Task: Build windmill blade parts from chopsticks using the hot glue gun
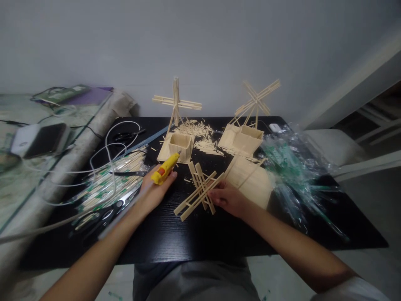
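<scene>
My left hand [156, 188] is closed round a yellow hot glue gun [165, 169], its nozzle pointing up and to the right. In my right hand [228, 196] is a cross-shaped windmill blade frame [197, 196] made of pale wooden sticks, gripped near its crossing. Behind my hands stand two wooden windmill models, a left one [176, 101] and a right one [257, 100], each with crossed blades above a box on a flat base. A flat wooden board [255, 188] lies beyond my right hand, with thin sticks over it.
Cut stick pieces [200, 136] are heaped between the models. Wrapped chopsticks [109, 179], scissors [115, 209] and white cables [108, 146] lie on the left. Crumpled plastic wrappers [291, 167] cover the right side of the black table [194, 246].
</scene>
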`<state>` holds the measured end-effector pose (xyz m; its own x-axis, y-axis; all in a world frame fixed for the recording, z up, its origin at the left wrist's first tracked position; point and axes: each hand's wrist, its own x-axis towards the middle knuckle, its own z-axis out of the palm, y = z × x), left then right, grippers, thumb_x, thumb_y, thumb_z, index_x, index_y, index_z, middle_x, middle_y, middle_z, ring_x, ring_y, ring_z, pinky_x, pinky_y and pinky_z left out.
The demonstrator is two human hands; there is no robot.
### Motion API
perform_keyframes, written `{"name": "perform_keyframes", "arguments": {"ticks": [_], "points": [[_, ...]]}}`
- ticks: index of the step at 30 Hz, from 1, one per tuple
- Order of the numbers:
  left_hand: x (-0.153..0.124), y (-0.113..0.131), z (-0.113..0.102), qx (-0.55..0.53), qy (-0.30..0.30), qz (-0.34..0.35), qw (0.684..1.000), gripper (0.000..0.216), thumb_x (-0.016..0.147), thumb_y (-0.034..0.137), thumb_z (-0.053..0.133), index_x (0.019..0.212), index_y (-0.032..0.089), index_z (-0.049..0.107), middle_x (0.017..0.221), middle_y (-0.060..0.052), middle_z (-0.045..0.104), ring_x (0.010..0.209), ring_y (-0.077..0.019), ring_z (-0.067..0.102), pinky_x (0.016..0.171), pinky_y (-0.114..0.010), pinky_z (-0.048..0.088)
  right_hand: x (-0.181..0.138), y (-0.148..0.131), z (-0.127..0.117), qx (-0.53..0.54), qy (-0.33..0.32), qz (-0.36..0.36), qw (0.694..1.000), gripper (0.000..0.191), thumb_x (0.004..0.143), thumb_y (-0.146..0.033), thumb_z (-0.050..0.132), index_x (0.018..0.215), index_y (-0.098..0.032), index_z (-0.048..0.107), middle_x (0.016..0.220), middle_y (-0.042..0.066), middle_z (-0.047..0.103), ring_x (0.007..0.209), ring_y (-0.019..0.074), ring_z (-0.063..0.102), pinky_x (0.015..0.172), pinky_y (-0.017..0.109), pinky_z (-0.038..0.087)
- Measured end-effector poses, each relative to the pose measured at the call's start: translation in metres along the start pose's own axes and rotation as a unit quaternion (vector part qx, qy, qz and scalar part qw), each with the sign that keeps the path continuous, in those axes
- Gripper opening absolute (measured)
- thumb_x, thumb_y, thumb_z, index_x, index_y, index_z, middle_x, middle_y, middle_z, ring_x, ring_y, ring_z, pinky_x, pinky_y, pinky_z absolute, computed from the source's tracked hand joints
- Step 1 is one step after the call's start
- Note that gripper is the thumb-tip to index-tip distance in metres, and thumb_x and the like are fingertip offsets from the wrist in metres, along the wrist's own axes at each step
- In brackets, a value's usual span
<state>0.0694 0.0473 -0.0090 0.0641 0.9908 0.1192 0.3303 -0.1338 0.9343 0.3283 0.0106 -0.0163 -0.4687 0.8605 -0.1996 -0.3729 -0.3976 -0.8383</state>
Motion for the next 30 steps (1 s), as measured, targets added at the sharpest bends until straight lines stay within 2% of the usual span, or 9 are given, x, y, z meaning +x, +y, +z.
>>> {"name": "perform_keyframes", "arguments": {"ticks": [3,6,8,11,15,18,22,27,30], "points": [[-0.004,0.006,0.003,-0.1,-0.059,-0.043,0.992,0.031,0.089,0.046,0.08,0.082,0.021,0.063,0.073,0.002,0.061,0.056,-0.0114,0.053,0.054,-0.025,0.047,-0.001,0.002,0.002,0.008,-0.011,0.016,1.0,0.04,0.066,-0.042,0.098,0.066,-0.016,0.068,0.05,-0.009,0.045,0.043,0.0038,0.026,0.041,0.022,0.01],[-0.005,0.01,0.006,-0.191,-0.095,-0.067,0.975,0.044,0.081,0.043,0.085,0.07,0.02,0.049,0.09,-0.002,0.069,0.061,-0.0089,0.059,0.049,-0.02,0.047,-0.001,0.006,0.004,0.014,-0.028,0.045,0.998,0.043,0.066,-0.045,0.099,0.07,-0.015,0.069,0.051,-0.009,0.045,0.043,0.0029,0.025,0.041,0.021,0.012],[-0.005,0.012,0.007,-0.236,-0.106,-0.084,0.962,0.049,0.075,0.041,0.088,0.069,0.021,0.044,0.092,-0.003,0.069,0.062,-0.0099,0.062,0.041,-0.018,0.041,-0.001,0.009,0.005,0.016,-0.042,0.068,0.997,0.044,0.066,-0.046,0.1,0.071,-0.014,0.069,0.052,-0.009,0.046,0.043,0.0025,0.026,0.041,0.02,0.014],[-0.005,0.016,0.008,-0.279,-0.121,-0.105,0.947,0.05,0.066,0.035,0.091,0.071,0.022,0.043,0.085,-0.002,0.067,0.061,-0.0108,0.062,0.036,-0.016,0.037,-0.002,0.012,0.005,0.014,-0.057,0.099,0.993,0.045,0.067,-0.046,0.1,0.073,-0.013,0.07,0.053,-0.008,0.049,0.044,0.0024,0.029,0.042,0.019,0.015],[-0.007,0.021,0.007,-0.321,-0.144,-0.133,0.927,0.046,0.063,0.022,0.092,0.071,0.021,0.046,0.079,0.0,0.064,0.059,-0.0097,0.061,0.039,-0.015,0.043,-0.002,0.014,0.005,0.013,-0.055,0.118,0.991,0.042,0.068,-0.042,0.1,0.072,-0.012,0.071,0.051,-0.007,0.05,0.043,0.0029,0.032,0.041,0.02,0.013],[-0.008,0.021,0.007,-0.331,-0.146,-0.142,0.921,0.045,0.064,0.018,0.092,0.07,0.021,0.048,0.071,0.003,0.058,0.059,-0.0104,0.062,0.042,-0.015,0.046,-0.001,0.013,0.006,0.013,-0.05,0.124,0.991,0.041,0.067,-0.041,0.101,0.076,-0.012,0.075,0.05,-0.007,0.052,0.043,0.0033,0.033,0.04,0.021,0.013],[-0.007,0.019,0.008,-0.343,-0.137,-0.148,0.918,0.047,0.063,0.018,0.094,0.071,0.021,0.048,0.07,0.004,0.057,0.061,-0.0109,0.064,0.043,-0.015,0.048,-0.002,0.012,0.006,0.02,-0.053,0.128,0.99,0.046,0.065,-0.046,0.103,0.083,-0.011,0.078,0.05,-0.008,0.053,0.044,0.0039,0.035,0.042,0.02,0.016],[-0.007,0.02,0.007,-0.35,-0.115,-0.152,0.917,0.05,0.064,0.024,0.096,0.072,0.021,0.047,0.068,0.004,0.056,0.059,-0.0097,0.061,0.043,-0.014,0.048,-0.003,0.012,0.006,0.034,-0.05,0.118,0.991,0.047,0.072,-0.054,0.098,0.08,-0.013,0.074,0.049,-0.007,0.054,0.041,0.0048,0.036,0.041,0.021,0.022],[-0.007,0.023,0.006,-0.354,-0.1,-0.153,0.917,0.052,0.064,0.025,0.097,0.072,0.021,0.045,0.066,0.006,0.054,0.055,-0.0077,0.057,0.044,-0.014,0.048,-0.003,0.013,0.006,0.043,-0.047,0.108,0.992,0.048,0.076,-0.057,0.093,0.087,-0.013,0.077,0.049,-0.006,0.057,0.04,0.0062,0.039,0.041,0.022,0.025]]}}
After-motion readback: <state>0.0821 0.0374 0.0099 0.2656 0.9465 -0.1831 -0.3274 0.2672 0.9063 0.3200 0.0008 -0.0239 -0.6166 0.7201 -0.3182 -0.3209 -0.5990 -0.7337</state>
